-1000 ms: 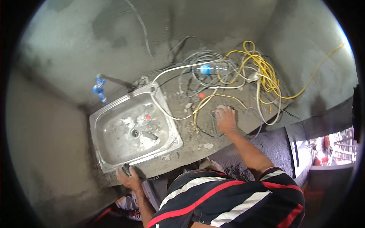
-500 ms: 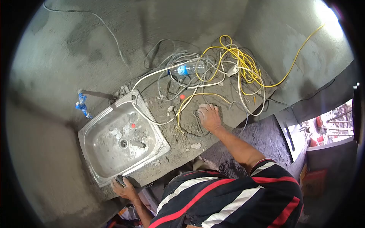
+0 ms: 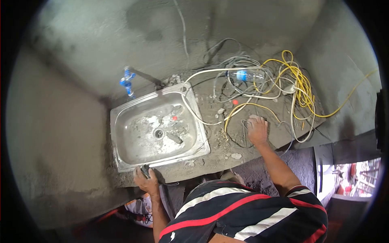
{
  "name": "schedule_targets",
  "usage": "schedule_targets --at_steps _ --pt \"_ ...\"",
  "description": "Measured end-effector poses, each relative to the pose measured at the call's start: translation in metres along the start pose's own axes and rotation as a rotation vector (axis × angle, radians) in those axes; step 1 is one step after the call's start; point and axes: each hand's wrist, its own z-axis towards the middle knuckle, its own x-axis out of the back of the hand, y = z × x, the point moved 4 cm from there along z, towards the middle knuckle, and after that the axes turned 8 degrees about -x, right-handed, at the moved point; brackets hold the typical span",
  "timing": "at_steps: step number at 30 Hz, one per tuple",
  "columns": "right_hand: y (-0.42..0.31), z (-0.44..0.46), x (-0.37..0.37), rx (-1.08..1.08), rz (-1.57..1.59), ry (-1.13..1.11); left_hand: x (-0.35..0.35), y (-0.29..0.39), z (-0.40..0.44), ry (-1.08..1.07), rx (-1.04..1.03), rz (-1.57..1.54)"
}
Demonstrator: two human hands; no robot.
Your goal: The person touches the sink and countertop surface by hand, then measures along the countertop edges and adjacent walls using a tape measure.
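My left hand (image 3: 146,181) is at the front edge of the counter, below the sink's near rim, its fingers curled round a small dark lump (image 3: 145,170). My right hand (image 3: 258,128) rests on the dusty counter (image 3: 219,162) to the right of the sink, fingers pressed down beside thin grey wires; nothing shows in it. The metal sink (image 3: 133,139) is spotted with mortar and holds a red cap (image 3: 174,118) and a grey chunk (image 3: 175,139) near the drain.
Coiled yellow cable (image 3: 303,91), white cable (image 3: 206,71) and a plastic bottle (image 3: 247,75) lie at the back right. A blue tap (image 3: 127,82) sticks out from the wall. Another red cap (image 3: 235,102) and rubble lie on the counter.
The view swung left-down and then back right, shifting everything in the picture. Both hands stay at about the same places on the counter.
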Motion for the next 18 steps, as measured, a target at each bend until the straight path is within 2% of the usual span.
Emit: schedule_targets --at_steps 18 --pt "0.002 -0.001 -0.001 -0.011 -0.021 -0.009 0.007 0.013 0.005 0.021 0.022 -0.051"
